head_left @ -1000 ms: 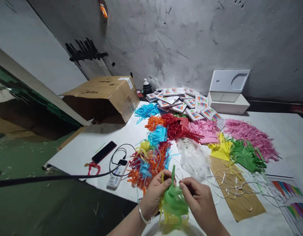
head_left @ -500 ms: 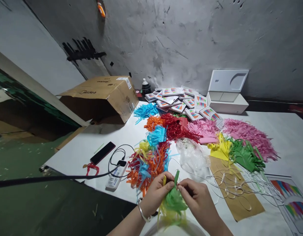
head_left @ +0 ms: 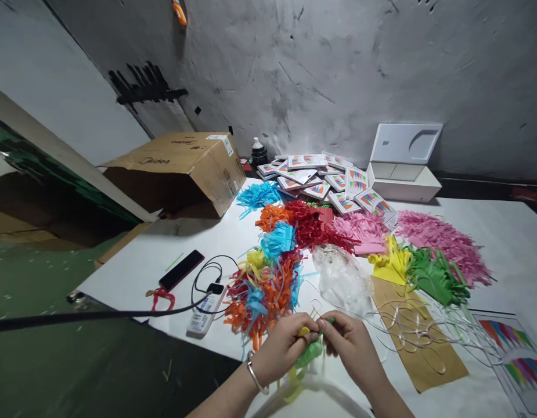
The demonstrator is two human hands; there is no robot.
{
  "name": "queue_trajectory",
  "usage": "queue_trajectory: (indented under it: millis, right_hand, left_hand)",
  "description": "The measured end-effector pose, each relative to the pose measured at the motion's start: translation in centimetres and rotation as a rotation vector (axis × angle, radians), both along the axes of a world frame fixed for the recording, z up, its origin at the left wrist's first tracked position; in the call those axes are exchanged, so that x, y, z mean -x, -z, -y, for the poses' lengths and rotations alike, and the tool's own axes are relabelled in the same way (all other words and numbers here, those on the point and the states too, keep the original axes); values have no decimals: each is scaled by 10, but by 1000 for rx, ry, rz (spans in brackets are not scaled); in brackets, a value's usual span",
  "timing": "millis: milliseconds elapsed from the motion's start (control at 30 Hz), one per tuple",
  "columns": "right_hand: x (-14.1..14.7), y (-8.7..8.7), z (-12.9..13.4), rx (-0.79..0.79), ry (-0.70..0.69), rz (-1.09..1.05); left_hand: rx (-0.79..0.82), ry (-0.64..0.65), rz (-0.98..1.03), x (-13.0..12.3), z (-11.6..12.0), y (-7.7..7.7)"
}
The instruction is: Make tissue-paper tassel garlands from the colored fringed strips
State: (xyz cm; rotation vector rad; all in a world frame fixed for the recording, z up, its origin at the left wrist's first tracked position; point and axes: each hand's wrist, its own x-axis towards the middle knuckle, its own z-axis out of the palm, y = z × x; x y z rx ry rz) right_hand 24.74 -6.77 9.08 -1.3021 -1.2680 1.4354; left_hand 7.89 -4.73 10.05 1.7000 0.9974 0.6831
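My left hand (head_left: 289,342), with a silver bangle at the wrist, is closed on a green tassel (head_left: 310,353) and a bit of yellow paper (head_left: 303,331). Close beside it, my right hand (head_left: 349,342) pinches the green top of the tassel, thumb and fingertips together. The two hands nearly touch at the table's front edge. Yellow strips (head_left: 292,386) hang below them. Thin white string (head_left: 407,334) lies in loose loops to the right, over brown card (head_left: 425,342). A clear plastic bag (head_left: 344,281) rests just beyond my hands.
Orange and red tassels (head_left: 272,284), pink tassels (head_left: 442,247), yellow (head_left: 390,262) and green ones (head_left: 438,276) cover the middle. Behind stand a cardboard box (head_left: 176,168), printed packets (head_left: 307,162) and a white box (head_left: 403,183). A phone (head_left: 181,270) and a cabled power bank (head_left: 206,313) lie left.
Both hands have drawn together over the tassel's top. The green loop that stood upright between them is now folded down at my right fingertips, and the tassel is more covered by my left hand.
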Motion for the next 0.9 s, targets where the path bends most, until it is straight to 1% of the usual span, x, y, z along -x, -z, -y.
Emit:
queue_trajectory:
  millis: [33, 100, 167, 200, 233, 267, 300, 367, 400, 433, 467, 500, 567, 633, 700, 767, 833, 900]
  right_hand:
    - [-2, 1, -2, -83, 52, 62]
    - [-11, 5, -6, -194, 225, 102]
    - [-22, 10, -10, -206, 458, 11]
    - [-27, 12, -12, -196, 545, -56]
    - [-32, 13, -12, -182, 581, -112]
    - [-34, 13, -11, -160, 547, -145]
    - [-34, 13, -9, -130, 453, -147]
    - [-26, 10, -2, -68, 182, -71]
    - [-19, 8, 1, -57, 64, -13]
    - [-12, 6, 4, -64, -22, 41]
    - [-6, 4, 6, -90, -72, 86]
    - [-1, 2, 7, -122, -86, 119]
    - [2, 0, 7, -167, -51, 148]
    - [-2, 1, 5, -179, 15, 151]
    - [-8, 3, 3, -178, 41, 154]
    - [-14, 6, 3, -166, 59, 159]
    - [-16, 9, 5, -145, 127, 175]
    - [-14, 10, 10, -151, 195, 214]
  left_hand:
    - [-5, 5, -18, -1, -1, 1]
    - [11, 33, -48, -3, -2, 5]
    - [50, 62, -70, -5, -2, 13]
    - [72, 56, -72, -6, -2, 17]
    - [89, 28, -61, -7, -1, 22]
    - [101, -19, -37, -8, 0, 26]
    - [108, -72, -5, -9, 1, 30]
    - [111, -148, 58, -12, 2, 33]
    - [108, -161, 82, -13, 3, 33]
    - [104, -158, 101, -15, 4, 31]
    - [104, -146, 119, -17, 4, 29]
    - [110, -135, 141, -18, 4, 26]
    - [165, -131, 203, -18, 4, 22]
    - [298, -138, 304, -17, 5, 21]
    - [469, -102, 410, -14, 6, 23]
    - [560, -96, 460, -11, 6, 26]
    - [548, -187, 447, -10, 6, 27]
    - [505, -325, 427, -11, 6, 25]
